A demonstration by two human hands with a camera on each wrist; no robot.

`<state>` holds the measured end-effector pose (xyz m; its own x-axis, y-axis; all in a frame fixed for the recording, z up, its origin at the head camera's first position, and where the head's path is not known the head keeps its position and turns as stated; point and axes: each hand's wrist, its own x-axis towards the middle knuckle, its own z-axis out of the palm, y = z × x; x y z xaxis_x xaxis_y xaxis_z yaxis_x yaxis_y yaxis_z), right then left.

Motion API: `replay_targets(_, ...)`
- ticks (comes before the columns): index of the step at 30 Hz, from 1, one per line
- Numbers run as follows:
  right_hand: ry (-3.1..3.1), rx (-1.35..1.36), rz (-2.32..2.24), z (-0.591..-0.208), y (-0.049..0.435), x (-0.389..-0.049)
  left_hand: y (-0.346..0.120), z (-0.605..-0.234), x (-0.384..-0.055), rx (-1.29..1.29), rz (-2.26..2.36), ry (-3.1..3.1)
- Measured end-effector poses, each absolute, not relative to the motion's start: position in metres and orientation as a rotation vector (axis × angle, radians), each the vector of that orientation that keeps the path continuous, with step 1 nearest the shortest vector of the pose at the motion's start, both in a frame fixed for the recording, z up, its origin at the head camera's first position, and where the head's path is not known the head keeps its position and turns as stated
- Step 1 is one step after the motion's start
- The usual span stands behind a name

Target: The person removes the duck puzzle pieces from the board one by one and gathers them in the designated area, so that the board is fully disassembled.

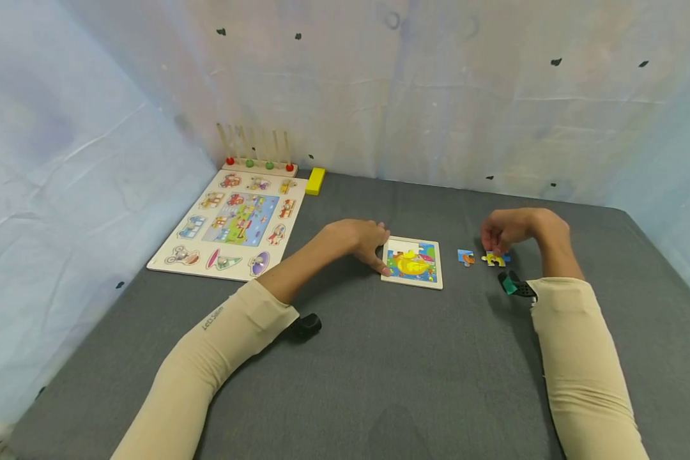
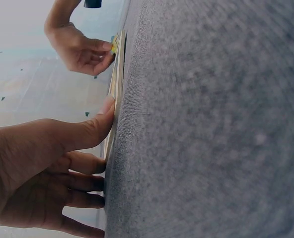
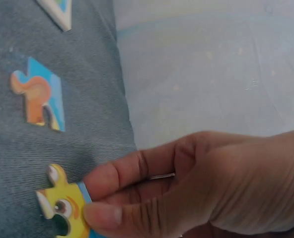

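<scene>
A small square jigsaw puzzle in a wooden tray (image 1: pixel 441 275) shows a yellow picture on a blue and green ground. Its upper left part is bare wood. My left hand (image 1: pixel 367 244) rests at the tray's left side, thumb on the edge and the other fingers spread, their tips down by the cloth. To the right, my right hand (image 1: pixel 508 229) pinches a yellow puzzle piece (image 3: pixel 73 207) with a printed eye between thumb and fingers, at the table surface. Another puzzle piece (image 3: pixel 42 94), blue and orange, lies loose between that hand and the tray.
A large wooden picture board (image 1: pixel 195 271) lies at the left. Behind it stands a peg rack (image 1: pixel 259 167) with red and green beads, and beside that a yellow block (image 1: pixel 315 181). Hanging sheets (image 1: pixel 437 108) border the grey-covered table (image 1: pixel 414 370).
</scene>
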<state>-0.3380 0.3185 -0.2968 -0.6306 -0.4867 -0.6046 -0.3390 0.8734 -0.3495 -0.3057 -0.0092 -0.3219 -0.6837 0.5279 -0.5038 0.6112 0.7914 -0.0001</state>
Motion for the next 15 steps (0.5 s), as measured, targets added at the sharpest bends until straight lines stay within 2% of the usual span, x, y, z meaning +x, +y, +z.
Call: replay_targets(15, 2.374, -0.444, -0.07, -0.2952, 0.312, -0.3328, -0.008, -0.3194, -0.306, 0.826, -0.229, 2.479)
